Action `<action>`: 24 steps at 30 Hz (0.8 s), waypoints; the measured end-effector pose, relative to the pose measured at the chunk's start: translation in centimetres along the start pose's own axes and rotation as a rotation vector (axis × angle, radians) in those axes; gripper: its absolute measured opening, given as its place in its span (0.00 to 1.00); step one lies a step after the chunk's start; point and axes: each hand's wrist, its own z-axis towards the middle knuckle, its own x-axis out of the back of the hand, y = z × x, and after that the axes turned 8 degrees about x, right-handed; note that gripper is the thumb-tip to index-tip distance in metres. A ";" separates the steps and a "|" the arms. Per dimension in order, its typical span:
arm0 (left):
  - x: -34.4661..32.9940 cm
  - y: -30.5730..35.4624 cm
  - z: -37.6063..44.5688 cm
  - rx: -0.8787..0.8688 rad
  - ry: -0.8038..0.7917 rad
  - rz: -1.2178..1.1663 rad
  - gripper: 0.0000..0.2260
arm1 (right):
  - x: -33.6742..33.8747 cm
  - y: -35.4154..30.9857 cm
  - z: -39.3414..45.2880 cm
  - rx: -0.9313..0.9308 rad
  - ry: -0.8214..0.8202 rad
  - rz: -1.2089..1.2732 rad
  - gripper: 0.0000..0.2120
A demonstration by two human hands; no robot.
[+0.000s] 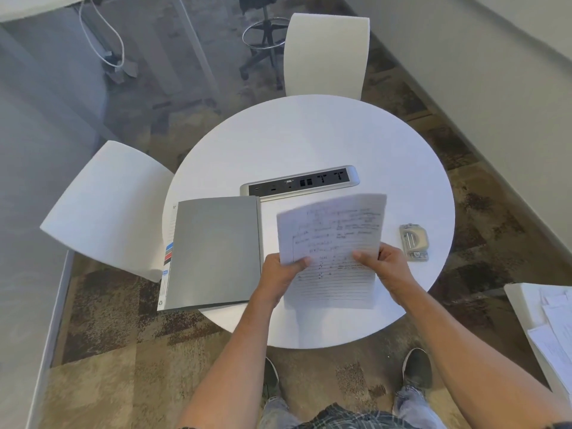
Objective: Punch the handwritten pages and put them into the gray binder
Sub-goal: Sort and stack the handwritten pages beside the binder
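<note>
The handwritten pages (332,236) are lined white sheets held up above the round white table (309,134). My left hand (283,270) grips their lower left edge and my right hand (382,263) grips their lower right edge. The gray binder (213,252) lies closed on the table's left side, with coloured tabs sticking out along its left edge. The hole punch (414,242), a small gray-beige device, sits on the table to the right of the pages, apart from both hands.
A silver power and socket strip (299,182) is set into the table behind the pages. White chairs stand at the far side (326,54) and at the left (105,209). A white surface with more papers (554,323) is at the right edge.
</note>
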 end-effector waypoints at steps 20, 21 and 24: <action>-3.7 3.7 -0.7 -0.116 -0.027 0.223 0.16 | -5.0 -1.3 0.6 0.071 -0.167 -0.080 0.32; -3.9 4.0 -0.7 -0.094 -0.103 0.128 0.21 | -5.1 -1.5 0.6 0.060 -0.196 0.014 0.32; -3.9 4.1 0.0 -0.074 -0.194 0.048 0.23 | -4.8 -1.6 1.1 0.025 -0.157 0.214 0.21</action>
